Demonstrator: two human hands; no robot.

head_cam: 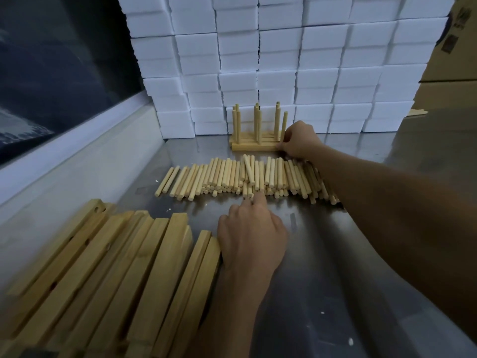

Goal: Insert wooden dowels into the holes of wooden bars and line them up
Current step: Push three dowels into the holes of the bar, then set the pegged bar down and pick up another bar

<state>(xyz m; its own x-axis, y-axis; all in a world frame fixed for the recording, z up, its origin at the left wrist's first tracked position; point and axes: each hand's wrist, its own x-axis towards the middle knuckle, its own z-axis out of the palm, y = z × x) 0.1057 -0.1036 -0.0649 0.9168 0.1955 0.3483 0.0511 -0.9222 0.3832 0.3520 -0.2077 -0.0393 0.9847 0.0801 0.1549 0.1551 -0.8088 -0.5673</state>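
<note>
1. Empty bars (108, 275) crowd the surface's near-left corner; the left hand (251, 236), grip relaxed and holding nothing, could scatter loose dowels (240, 177) mid-surface.
2. The right hand (300, 140), grip clamped on the front finished bar (254, 146) at the far edge, may jolt the row askew.

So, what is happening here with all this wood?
A person is fitting round wooden dowels into drilled wooden bars. The right hand grips the end of the front finished bar, where dowels stand upright. The left hand reaches to the loose dowel pile on the metal table. Unfilled bars lie at left.
</note>
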